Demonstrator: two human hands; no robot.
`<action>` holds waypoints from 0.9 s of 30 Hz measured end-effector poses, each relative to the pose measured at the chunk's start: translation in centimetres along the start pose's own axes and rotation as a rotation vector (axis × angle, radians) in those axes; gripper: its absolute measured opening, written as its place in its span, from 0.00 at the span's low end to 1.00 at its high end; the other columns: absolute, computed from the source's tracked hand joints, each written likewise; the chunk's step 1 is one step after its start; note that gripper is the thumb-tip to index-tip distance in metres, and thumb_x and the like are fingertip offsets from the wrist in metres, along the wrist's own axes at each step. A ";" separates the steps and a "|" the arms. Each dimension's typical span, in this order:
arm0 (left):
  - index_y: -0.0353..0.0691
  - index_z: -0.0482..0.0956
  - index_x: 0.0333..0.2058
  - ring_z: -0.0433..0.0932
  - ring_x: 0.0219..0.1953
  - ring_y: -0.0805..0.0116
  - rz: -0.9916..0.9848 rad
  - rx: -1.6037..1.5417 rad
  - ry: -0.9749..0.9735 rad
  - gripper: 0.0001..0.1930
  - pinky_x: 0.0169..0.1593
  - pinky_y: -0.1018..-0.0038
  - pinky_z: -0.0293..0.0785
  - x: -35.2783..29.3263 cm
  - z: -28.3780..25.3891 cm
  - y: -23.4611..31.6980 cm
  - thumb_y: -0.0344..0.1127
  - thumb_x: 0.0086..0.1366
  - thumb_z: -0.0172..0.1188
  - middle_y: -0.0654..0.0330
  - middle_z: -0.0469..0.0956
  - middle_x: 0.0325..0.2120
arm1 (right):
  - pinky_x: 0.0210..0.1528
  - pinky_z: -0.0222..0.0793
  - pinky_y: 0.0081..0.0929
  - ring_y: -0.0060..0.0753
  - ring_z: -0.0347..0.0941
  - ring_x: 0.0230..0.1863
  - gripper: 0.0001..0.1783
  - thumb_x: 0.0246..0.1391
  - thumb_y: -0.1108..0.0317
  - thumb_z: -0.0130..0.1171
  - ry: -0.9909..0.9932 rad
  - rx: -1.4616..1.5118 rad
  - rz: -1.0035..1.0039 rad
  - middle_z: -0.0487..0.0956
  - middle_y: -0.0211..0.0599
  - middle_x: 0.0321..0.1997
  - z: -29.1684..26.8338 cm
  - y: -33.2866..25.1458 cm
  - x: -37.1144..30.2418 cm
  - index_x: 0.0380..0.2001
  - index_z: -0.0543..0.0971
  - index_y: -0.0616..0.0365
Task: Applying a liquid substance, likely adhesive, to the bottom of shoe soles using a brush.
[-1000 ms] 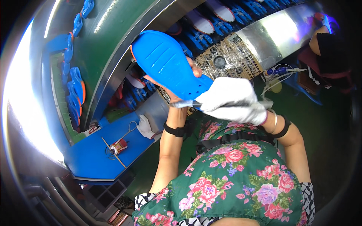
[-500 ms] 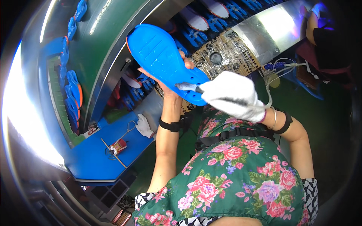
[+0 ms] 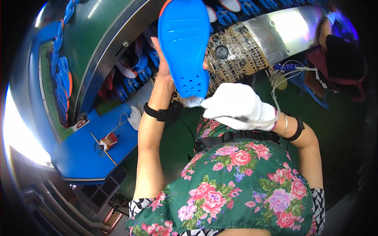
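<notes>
A blue insole [image 3: 185, 47] with small holes at its narrower end stands nearly upright before me. My bare left hand [image 3: 163, 65] grips it from behind, thumb along one edge and a fingertip showing at the other. In a white glove, my right hand [image 3: 238, 107] is closed on a brush, whose pale, flat bristles [image 3: 192, 102] meet the lower edge of the insole, below the holes. The glove hides the brush's handle.
Blue insoles [image 3: 63, 78] line a green belt on the left. A blue table [image 3: 78, 159] carries a white glove [image 3: 134, 117] and a red container [image 3: 108, 141]. Ahead is a cardboard-covered ledge [image 3: 246, 49]; at far right, a co-worker's arm [image 3: 326, 31] and a hose [image 3: 278, 86].
My left hand has turned the insole more upright and raised it. The brush has moved from the holes to the insole's lower edge, my right hand shifting slightly left and down.
</notes>
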State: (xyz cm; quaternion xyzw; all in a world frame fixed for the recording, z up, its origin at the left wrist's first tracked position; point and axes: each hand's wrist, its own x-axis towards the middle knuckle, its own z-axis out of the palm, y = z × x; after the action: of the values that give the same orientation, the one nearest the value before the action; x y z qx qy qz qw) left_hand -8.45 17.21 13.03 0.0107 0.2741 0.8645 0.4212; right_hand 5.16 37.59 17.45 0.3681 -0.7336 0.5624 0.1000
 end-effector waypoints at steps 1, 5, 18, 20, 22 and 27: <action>0.37 0.59 0.67 0.81 0.31 0.46 -0.039 -0.021 -0.052 0.67 0.34 0.54 0.80 -0.3 -0.4 0.0 0.92 0.44 0.39 0.40 0.77 0.43 | 0.39 0.78 0.31 0.37 0.83 0.37 0.12 0.46 0.74 0.70 0.008 0.167 0.115 0.86 0.37 0.42 -0.5 -0.1 0.5 0.37 0.86 0.51; 0.38 0.58 0.69 0.83 0.40 0.40 -0.178 -0.073 -0.205 0.64 0.41 0.48 0.83 0.1 -2.0 0.0 0.90 0.48 0.34 0.41 0.75 0.53 | 0.39 0.77 0.32 0.38 0.83 0.36 0.08 0.47 0.75 0.70 0.068 0.149 0.081 0.86 0.38 0.37 -1.0 1.2 1.3 0.33 0.87 0.56; 0.36 0.68 0.62 0.79 0.53 0.53 0.007 -0.314 0.085 0.32 0.59 0.54 0.77 -0.3 -1.7 -5.4 0.58 0.74 0.43 0.48 0.76 0.55 | 0.47 0.77 0.25 0.27 0.81 0.44 0.12 0.51 0.79 0.68 0.418 0.231 0.615 0.86 0.41 0.42 -4.5 1.4 2.5 0.41 0.86 0.66; 0.36 0.69 0.61 0.78 0.54 0.54 0.070 -0.237 0.137 0.25 0.60 0.55 0.76 -0.5 0.4 -5.9 0.49 0.76 0.45 0.48 0.75 0.56 | 0.47 0.77 0.25 0.27 0.81 0.43 0.12 0.51 0.79 0.68 0.356 0.162 0.586 0.86 0.40 0.42 -5.4 1.7 2.5 0.40 0.86 0.65; 0.36 0.69 0.60 0.78 0.55 0.57 0.151 -0.141 0.197 0.21 0.61 0.56 0.75 -0.5 1.5 -6.2 0.44 0.77 0.45 0.49 0.75 0.56 | 0.47 0.77 0.27 0.29 0.82 0.42 0.11 0.49 0.80 0.69 0.285 0.080 0.519 0.86 0.41 0.40 -5.8 1.5 2.7 0.38 0.87 0.63; 0.36 0.61 0.66 0.79 0.52 0.48 -0.077 0.508 0.206 0.26 0.54 0.55 0.80 -3.4 0.7 -5.9 0.43 0.76 0.51 0.45 0.71 0.59 | 0.47 0.78 0.30 0.33 0.83 0.41 0.09 0.47 0.78 0.71 0.212 0.024 0.406 0.86 0.40 0.37 -6.2 1.4 1.6 0.34 0.87 0.60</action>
State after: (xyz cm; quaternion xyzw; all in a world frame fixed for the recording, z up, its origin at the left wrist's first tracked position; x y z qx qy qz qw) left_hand -1.84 17.98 11.49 0.0177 0.5236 0.7480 0.4074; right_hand 1.42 42.59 19.41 0.1530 -0.7712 0.6153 0.0569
